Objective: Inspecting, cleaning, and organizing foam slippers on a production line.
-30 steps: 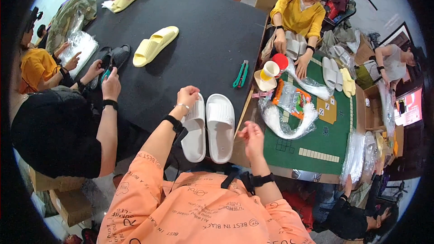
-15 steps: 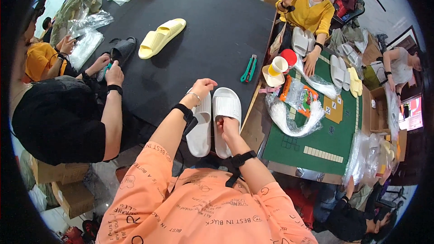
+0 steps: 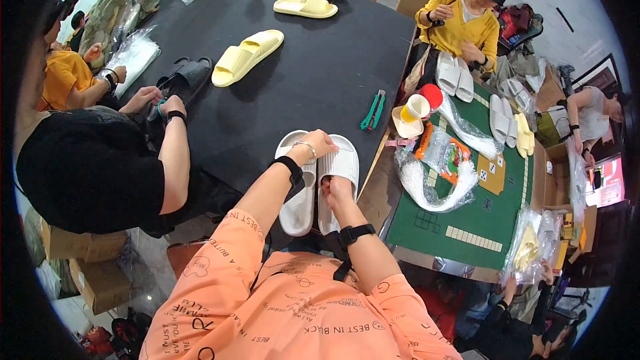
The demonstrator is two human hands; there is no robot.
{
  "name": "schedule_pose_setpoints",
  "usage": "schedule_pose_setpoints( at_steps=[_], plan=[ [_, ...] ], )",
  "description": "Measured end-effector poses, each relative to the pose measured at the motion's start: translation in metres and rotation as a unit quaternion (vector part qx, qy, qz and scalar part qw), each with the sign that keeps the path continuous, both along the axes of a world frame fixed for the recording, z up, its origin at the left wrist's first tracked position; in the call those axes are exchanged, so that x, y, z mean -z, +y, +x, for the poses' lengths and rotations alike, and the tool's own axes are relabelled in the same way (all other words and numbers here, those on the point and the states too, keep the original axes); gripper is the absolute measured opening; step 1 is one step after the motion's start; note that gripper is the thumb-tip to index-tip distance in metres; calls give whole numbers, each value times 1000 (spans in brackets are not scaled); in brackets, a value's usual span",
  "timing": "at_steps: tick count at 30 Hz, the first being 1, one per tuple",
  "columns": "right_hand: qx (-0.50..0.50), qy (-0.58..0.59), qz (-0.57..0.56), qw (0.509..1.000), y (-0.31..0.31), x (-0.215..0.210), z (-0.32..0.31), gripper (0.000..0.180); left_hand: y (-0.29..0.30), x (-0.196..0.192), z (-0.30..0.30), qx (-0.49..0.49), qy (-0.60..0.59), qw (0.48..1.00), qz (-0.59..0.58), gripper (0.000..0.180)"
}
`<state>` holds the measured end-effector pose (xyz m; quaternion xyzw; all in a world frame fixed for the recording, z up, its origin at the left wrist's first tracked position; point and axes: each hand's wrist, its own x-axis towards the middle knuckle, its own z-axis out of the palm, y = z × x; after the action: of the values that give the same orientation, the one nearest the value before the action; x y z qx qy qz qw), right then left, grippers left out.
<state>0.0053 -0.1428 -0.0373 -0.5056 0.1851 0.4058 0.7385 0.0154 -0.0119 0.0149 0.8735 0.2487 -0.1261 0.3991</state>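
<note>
A pair of white slide slippers lies side by side at the table's near edge, the left slipper (image 3: pixel 296 210) and the right slipper (image 3: pixel 345 158). My left hand (image 3: pixel 318 144) reaches over the left slipper's strap, its bent fingers pressed together at the inner edge of the right slipper's strap. What its fingertips pinch, if anything, is too small to tell. My right hand (image 3: pixel 339 190) is closed at the right slipper's opening, its curled fingers tucked in under the strap. Those fingertips are partly hidden.
A green box cutter (image 3: pixel 373 111) lies right of the slippers. Yellow slippers (image 3: pixel 247 59) sit farther up the black table (image 3: pixel 320 47). At left, a co-worker handles a dark slipper (image 3: pixel 185 79). The green table (image 3: pixel 427 227) on the right bears cups, bags and white slippers.
My left hand has come down and right onto the right slipper's strap. My right hand stays at that slipper's opening. Across the table, a pair of yellow slippers has been set down.
</note>
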Motion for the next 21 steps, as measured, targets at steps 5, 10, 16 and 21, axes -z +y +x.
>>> schedule_pose_setpoints(
  at_steps=[5, 10, 16, 21],
  plan=[
    [-74, -121, -10, 990, -27, -22, -15, 12, -2, 7, -2, -208, -120, 958, -155, 21],
    [-293, -444, -294, 794, -61, -64, -11, 15, 4, 9, -15, -236, -207, 911, -269, 17],
    [-94, -656, -197, 722, 23, -35, 47, 19, 2, 5, -18, -200, -249, 900, -298, 12],
    [-111, -404, -80, 904, 35, -23, 49, 13, 7, 8, -20, -223, -269, 834, -428, 33]
  ],
)
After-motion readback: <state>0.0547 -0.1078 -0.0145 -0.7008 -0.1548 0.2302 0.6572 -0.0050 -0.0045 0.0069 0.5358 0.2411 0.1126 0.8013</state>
